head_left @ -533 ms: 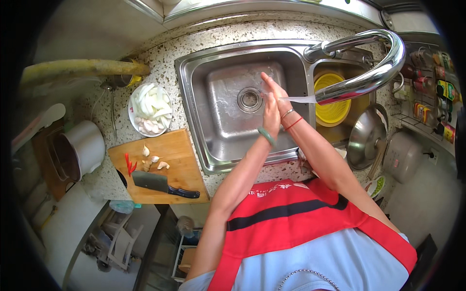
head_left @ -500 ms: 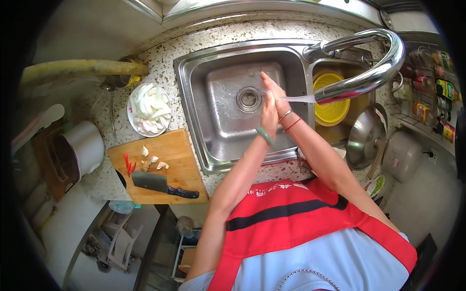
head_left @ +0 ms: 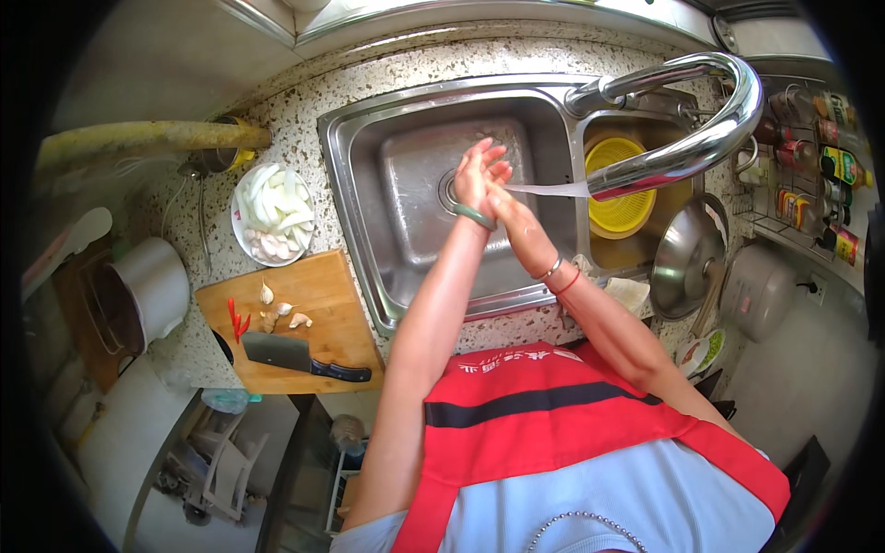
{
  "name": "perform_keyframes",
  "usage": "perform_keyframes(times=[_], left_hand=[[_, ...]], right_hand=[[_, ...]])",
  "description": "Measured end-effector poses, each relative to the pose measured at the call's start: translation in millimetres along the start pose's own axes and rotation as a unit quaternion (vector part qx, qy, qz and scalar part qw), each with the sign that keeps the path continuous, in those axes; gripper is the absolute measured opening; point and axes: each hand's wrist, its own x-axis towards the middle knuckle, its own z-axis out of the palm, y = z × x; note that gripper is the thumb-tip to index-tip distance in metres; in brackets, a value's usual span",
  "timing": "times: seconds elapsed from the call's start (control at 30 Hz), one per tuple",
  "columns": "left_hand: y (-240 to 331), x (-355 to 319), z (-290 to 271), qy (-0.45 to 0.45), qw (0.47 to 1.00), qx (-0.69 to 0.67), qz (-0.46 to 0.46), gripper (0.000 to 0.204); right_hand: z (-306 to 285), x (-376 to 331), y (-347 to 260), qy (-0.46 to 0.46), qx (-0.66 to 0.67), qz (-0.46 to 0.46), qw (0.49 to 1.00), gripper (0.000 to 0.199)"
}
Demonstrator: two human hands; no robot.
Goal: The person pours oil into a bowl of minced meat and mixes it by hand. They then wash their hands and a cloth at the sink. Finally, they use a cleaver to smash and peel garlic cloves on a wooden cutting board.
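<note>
Over the left basin of the steel sink point(head_left: 406, 221), my two wet hands are pressed together beside a stream of tap water point(head_left: 551, 190). My left hand point(head_left: 474, 181) is open with its fingers apart, and a green bangle point(head_left: 475, 217) circles that wrist. Against the base of it lies my right hand point(head_left: 525, 230); its fingers are mostly hidden behind the left, so their shape does not show. A silver bracelet point(head_left: 551, 268) and a red string point(head_left: 566, 282) are on the right wrist. The chrome faucet point(head_left: 682, 166) reaches in from the right.
Left of the sink are a plate of white vegetable slices point(head_left: 277, 205) and a cutting board point(head_left: 323, 286) bearing a cleaver point(head_left: 277, 351), red chillies point(head_left: 237, 318) and garlic point(head_left: 266, 292). The right basin holds a yellow colander point(head_left: 604, 217); beside it sits a metal wok point(head_left: 680, 267).
My hands have gone from palm against palm to a crossed hold, a little further left. The left hand's fingers have spread, and the right hand has slid down toward the left wrist.
</note>
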Motion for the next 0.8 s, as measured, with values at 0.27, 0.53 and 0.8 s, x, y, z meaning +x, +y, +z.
perform_keyframes(times=[0.27,0.53,0.8], left_hand=[[-37.9,-59.3,44.2,0.046,0.822,0.544,0.161,0.055],[-29.5,-64.5,-70.1,0.240,0.936,0.209,0.148,0.065],[-76.3,-64.1,-24.7,0.087,0.828,0.490,0.259,0.051]], right_hand=[[-18.8,66.6,-4.3,0.041,0.246,0.122,0.961,0.072],[53.9,-2.1,34.4,-0.062,0.257,0.238,0.935,0.055],[-18.2,24.0,85.7,0.040,0.416,0.202,0.886,0.039]])
